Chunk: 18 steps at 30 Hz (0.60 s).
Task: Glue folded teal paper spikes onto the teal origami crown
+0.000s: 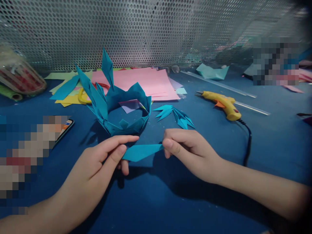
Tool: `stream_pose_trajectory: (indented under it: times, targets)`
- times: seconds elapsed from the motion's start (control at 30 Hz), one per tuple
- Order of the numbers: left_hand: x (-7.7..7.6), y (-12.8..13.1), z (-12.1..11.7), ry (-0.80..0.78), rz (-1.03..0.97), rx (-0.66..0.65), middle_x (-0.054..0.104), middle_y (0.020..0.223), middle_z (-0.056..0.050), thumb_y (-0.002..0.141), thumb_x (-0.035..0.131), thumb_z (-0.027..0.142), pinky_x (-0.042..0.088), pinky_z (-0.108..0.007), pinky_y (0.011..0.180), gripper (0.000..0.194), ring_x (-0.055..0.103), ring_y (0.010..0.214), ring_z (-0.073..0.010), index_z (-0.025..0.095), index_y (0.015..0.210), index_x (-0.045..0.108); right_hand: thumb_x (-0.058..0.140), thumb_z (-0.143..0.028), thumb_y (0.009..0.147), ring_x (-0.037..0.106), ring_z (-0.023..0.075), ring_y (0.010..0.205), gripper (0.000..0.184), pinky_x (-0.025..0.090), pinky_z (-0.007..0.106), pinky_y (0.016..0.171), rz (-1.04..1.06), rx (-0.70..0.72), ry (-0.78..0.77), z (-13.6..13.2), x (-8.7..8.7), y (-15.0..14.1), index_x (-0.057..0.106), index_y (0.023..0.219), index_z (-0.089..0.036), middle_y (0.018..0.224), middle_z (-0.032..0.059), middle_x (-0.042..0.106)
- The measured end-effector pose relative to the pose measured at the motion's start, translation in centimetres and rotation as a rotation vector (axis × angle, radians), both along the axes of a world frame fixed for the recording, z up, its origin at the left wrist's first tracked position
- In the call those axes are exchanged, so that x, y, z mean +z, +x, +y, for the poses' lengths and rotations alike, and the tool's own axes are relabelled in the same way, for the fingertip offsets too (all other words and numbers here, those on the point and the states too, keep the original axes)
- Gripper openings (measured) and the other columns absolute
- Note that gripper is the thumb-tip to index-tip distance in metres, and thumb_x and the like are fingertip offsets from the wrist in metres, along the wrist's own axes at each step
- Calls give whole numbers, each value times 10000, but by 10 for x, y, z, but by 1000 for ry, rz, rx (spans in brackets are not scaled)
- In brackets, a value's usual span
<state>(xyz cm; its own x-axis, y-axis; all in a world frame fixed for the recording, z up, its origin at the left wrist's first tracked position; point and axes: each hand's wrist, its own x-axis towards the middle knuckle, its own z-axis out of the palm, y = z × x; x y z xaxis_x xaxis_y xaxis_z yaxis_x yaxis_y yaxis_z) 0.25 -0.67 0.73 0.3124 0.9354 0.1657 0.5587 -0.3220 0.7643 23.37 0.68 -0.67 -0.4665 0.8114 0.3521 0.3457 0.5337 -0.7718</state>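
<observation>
Hands (104, 162) pinching folded paper (143, 152) — blue, pointed

Illumination: dim, apparently from overhead. Soft dark shadows fall on the blue surface (156, 201) beneath both hands. Perforated mesh (122, 35) blurs toward the upper right; corners darken at right. Pixelation masks the left and upper-right areas.

Hands (169, 146) pinching folded blue paper (141, 152) between them.
</observation>
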Motion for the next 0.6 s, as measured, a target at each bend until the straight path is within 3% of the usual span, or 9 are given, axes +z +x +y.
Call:
stream_pose_trajectory:
  times: [0.17,0.27,0.37,0.47,0.53,0.6]
  targets:
    - [-4,-2,-3,3,-22,29,788,716,23,927,470,259,584,-154,512,336,739,565,-136,273,1144,726,466,-254,1012,544,56,591,348,412,157,573,-66,17,22,1,-2,-1,604,704,-171,644,-25,586]
    - [-3,-3,-2,-76,-89,14,815,840,14,917,482,287,606,-173,569,316,762,641,-146,289,1100,740,471,-233,1008,557,62,606,314,421,159,587,-108,35,16,-1,-1,-2,607,732,-171,669,-17,602]
    - [-1,-2,0,-213,-117,-15,802,747,22,880,568,365,589,-187,524,265,746,606,-161,285,1045,759,487,-228,1003,569,64,598,299,423,158,580,-140,87,-26,-5,2,-4,615,738,-175,670,-14,623]
    - [1,0,2,-335,-78,-6,759,616,36,802,669,367,549,-184,501,155,705,539,-151,268,853,777,484,-284,1006,628,88,665,269,450,180,612,-207,90,-32,-2,10,1,662,828,-190,754,4,692]
    - [1,1,3,-432,-92,49,697,510,43,808,653,378,516,-183,469,160,661,476,-139,245,780,736,483,-382,994,664,143,774,272,474,236,669,-323,-93,29,9,19,16,681,945,-203,891,40,732]
    - [1,2,3,-528,-161,100,689,497,44,822,627,404,471,-173,406,183,618,418,-123,232,781,673,493,-510,959,637,194,765,370,452,304,661,-502,-505,120,28,27,45,675,956,-188,912,89,723]
